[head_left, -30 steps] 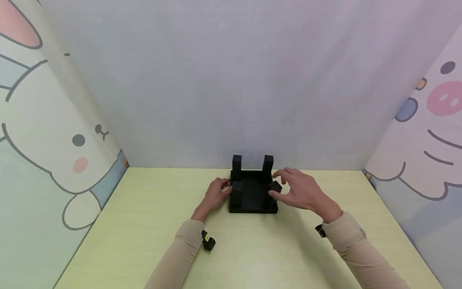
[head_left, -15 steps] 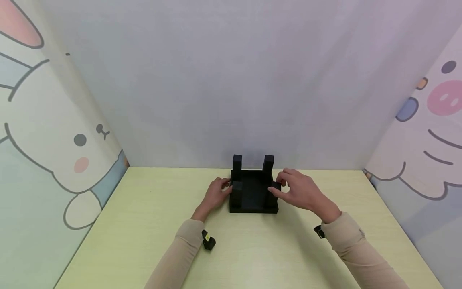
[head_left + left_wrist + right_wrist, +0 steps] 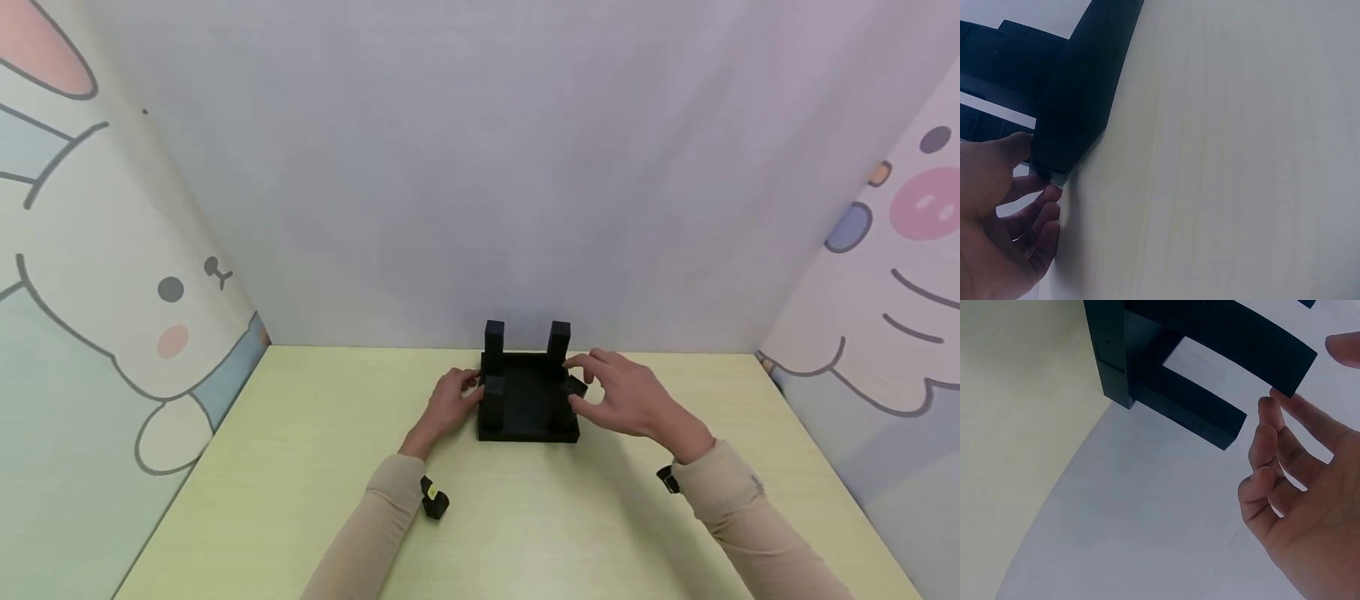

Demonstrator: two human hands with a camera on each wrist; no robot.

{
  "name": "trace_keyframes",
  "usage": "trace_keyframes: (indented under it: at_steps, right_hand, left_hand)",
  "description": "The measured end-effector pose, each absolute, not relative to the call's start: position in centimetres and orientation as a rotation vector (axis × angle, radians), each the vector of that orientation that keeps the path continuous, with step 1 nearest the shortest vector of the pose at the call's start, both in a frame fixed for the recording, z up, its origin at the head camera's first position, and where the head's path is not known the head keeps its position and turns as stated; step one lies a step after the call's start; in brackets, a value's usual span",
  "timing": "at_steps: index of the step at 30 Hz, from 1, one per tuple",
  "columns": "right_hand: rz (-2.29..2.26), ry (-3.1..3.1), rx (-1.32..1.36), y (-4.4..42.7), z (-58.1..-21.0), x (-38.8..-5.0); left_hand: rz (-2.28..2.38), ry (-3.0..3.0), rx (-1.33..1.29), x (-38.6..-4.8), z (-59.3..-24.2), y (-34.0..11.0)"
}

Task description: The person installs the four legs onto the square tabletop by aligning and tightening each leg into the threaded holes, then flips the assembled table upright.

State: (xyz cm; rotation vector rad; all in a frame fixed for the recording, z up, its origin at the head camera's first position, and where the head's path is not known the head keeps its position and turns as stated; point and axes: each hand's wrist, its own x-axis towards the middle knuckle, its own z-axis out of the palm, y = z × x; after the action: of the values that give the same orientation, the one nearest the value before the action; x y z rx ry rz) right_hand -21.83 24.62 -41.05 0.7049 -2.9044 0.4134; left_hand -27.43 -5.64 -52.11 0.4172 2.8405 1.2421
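A small black table (image 3: 528, 435) lies upside down on the tabletop, its several square legs pointing up. With thumb and fingers, my left hand (image 3: 447, 406) grips the left edge of its base; the left wrist view has the thumb and fingertips at a corner of the black base (image 3: 1072, 119). At the near right leg (image 3: 576, 387) is my right hand (image 3: 628, 395), thumb and index finger spread around the leg's top. In the right wrist view the thumb (image 3: 1345, 350) stands apart from that leg (image 3: 1285, 362), while the index fingertip is at its end. That leg looks turned relative to the others.
A pale wooden tabletop (image 3: 315, 467) lies beneath, with a light grey wall (image 3: 480, 183) close behind the black table. Side panels with cartoon animals (image 3: 82, 250) flank the surface. Black camera mounts (image 3: 434, 498) are at both wrists.
My right fingers closed in on the near right leg half a second ago and have now spread again. The leg's top has turned back and forth. The left hand stays put.
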Motion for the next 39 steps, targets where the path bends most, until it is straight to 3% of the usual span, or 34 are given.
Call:
trace_keyframes:
  at_steps: [4,20,39]
  right_hand:
    - [0.413,-2.912,0.788,24.91,-40.86,-21.93]
    - [0.395,-2.933,0.647,24.79,-40.82,-21.79]
    - [0.331,-2.928,0.709,24.57,-41.3,-21.87]
  left_hand:
    - [1.238,2.84,0.398,-27.54,-52.12,-5.6]
    - [1.217,2.849,0.419,-27.85,-52.45,-5.54]
    - [1.238,2.84,0.409,-27.62,-52.39,-5.46]
